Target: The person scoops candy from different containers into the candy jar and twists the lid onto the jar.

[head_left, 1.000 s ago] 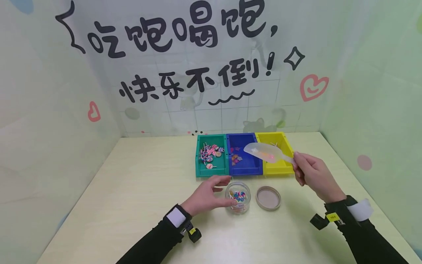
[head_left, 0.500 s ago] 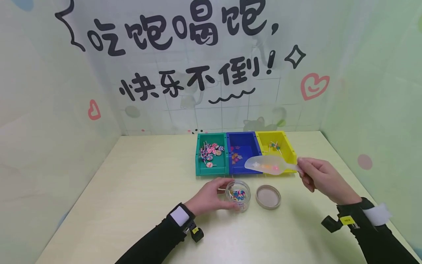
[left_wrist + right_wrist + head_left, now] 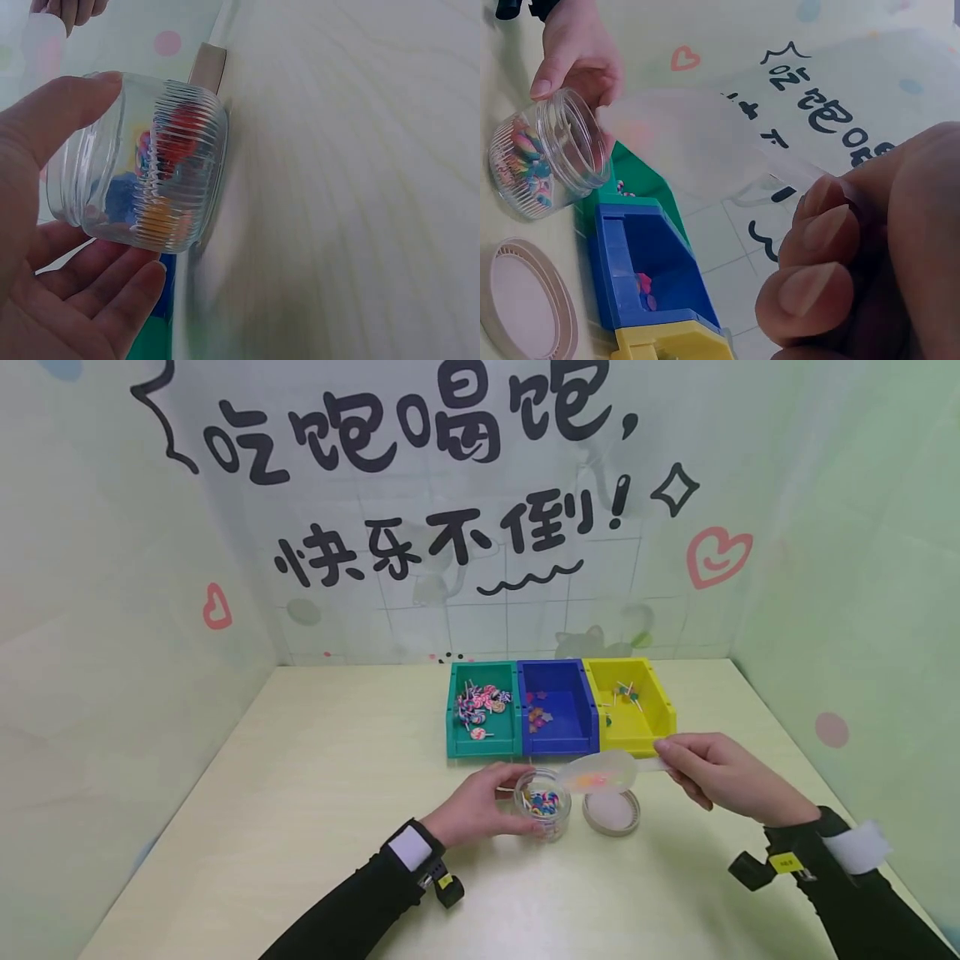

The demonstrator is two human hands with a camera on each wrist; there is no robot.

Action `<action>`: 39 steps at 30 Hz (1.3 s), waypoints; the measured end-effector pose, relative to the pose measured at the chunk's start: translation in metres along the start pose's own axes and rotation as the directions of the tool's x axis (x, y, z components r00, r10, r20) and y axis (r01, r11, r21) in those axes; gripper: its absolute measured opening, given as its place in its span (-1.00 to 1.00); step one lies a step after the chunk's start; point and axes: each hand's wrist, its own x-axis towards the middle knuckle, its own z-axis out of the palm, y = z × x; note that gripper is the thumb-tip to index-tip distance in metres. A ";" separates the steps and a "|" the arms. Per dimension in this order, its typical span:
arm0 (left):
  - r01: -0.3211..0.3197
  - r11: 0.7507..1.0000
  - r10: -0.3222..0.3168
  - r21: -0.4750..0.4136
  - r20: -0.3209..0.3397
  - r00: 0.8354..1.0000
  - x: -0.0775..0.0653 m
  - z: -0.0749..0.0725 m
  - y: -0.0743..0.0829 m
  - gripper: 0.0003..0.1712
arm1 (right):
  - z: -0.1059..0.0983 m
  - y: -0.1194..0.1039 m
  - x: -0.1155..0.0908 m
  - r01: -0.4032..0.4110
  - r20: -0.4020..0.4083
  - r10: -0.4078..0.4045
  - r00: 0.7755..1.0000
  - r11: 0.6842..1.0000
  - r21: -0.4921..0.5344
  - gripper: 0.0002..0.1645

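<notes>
My left hand (image 3: 476,810) holds a clear glass jar (image 3: 169,172) upright on the table, thumb on one side and fingers on the other. Ridged walls show small colourful swirl pieces (image 3: 542,803) inside it. My right hand (image 3: 731,777) pinches the handle of a translucent scoop (image 3: 603,770). Small orange and pink pieces lie in the scoop's bowl. In the head view its tip overlaps the jar's right rim; the right wrist view shows the tip at the jar's mouth (image 3: 581,142). Whether the tip touches the rim I cannot tell.
A round lid (image 3: 611,817) lies right of the jar, partly under the scoop. Behind stand three joined bins: green (image 3: 486,747) with lollipop-shaped pieces, blue (image 3: 566,702) with small star-like pieces, yellow (image 3: 648,727) with little sticks. Printed curtains surround the table (image 3: 360,727).
My right hand has brought the loaded scoop down from above the blue and yellow bins to the jar's rim. My left hand has moved slightly right and closed in around the jar.
</notes>
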 end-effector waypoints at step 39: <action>-0.013 1.000 0.013 -0.005 -0.025 1.000 -0.001 -0.005 0.000 -0.02 | 0.000 0.012 0.001 0.051 -0.278 -0.078 0.957 0.993 -0.103 -0.83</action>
